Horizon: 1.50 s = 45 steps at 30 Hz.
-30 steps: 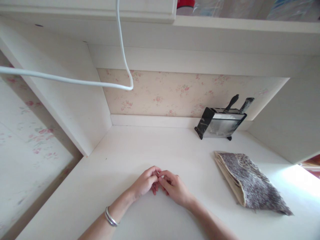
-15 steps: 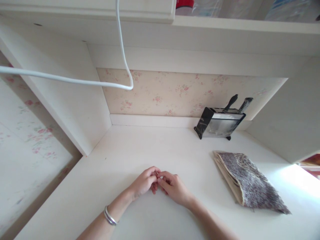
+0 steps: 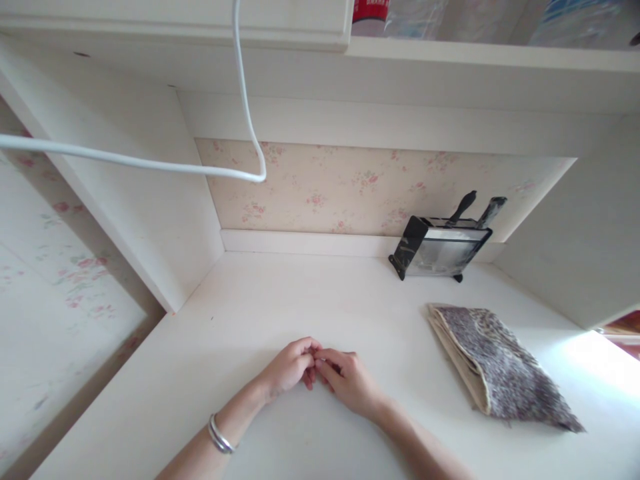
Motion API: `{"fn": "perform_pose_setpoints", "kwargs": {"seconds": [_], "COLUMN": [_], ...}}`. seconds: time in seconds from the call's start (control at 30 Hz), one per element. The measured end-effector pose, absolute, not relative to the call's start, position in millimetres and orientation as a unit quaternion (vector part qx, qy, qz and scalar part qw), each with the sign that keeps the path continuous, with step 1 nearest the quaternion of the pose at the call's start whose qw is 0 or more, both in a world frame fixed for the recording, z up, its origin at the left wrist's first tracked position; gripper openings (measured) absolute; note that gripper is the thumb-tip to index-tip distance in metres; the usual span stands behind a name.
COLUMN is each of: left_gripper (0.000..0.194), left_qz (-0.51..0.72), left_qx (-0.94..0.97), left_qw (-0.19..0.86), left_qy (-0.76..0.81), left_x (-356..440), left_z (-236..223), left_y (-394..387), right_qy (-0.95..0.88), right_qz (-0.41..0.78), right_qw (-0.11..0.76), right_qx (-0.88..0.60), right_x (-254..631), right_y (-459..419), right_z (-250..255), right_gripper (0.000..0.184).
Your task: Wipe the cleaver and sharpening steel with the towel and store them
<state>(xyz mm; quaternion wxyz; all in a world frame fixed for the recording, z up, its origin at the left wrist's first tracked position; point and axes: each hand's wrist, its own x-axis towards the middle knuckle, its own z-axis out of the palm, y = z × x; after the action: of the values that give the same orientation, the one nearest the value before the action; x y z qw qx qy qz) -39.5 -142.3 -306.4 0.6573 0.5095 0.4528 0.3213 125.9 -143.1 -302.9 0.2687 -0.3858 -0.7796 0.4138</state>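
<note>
My left hand (image 3: 290,368) and my right hand (image 3: 354,383) meet over the white counter (image 3: 320,293), their fingertips touching. Both sets of fingers are curled and pinched together. If anything small lies between the tips, it is too hidden to make out. Silver bangles (image 3: 220,435) circle my left wrist. To the right of my right hand, apart from it, lies a folded mat or towel (image 3: 505,367) with a mottled grey-brown pile and a beige backing.
At the back right stands a black-and-silver knife holder (image 3: 443,250) with two dark handles sticking up. A white cable (image 3: 250,133) hangs across the upper left. Overhead runs a white cabinet (image 3: 300,73); side panels (image 3: 115,173) flank the counter.
My right hand's fingers have shifted slightly, the index finger straighter against the left fingertips. The view wobbles a little. Everything else stays in place.
</note>
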Motion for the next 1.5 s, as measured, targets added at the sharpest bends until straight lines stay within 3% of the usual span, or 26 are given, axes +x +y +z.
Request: {"fn": "perform_pose_setpoints", "kwargs": {"seconds": [0.33, 1.5], "left_gripper": [0.023, 0.021], "left_qz": [0.302, 0.299], "left_qx": [0.535, 0.564], "left_qw": [0.630, 0.596], "left_qy": [0.475, 0.487], "left_x": [-40, -39], "left_z": [-309, -318], "left_y": [-143, -144], "right_qy": [-0.802, -0.809], "right_qz": [0.417, 0.403], "right_qw": [0.232, 0.224], "right_qx": [-0.360, -0.366], "right_x": [125, 126], "right_y": [-145, -146], "right_z": [-299, -303], "right_gripper": [0.022, 0.024]}}
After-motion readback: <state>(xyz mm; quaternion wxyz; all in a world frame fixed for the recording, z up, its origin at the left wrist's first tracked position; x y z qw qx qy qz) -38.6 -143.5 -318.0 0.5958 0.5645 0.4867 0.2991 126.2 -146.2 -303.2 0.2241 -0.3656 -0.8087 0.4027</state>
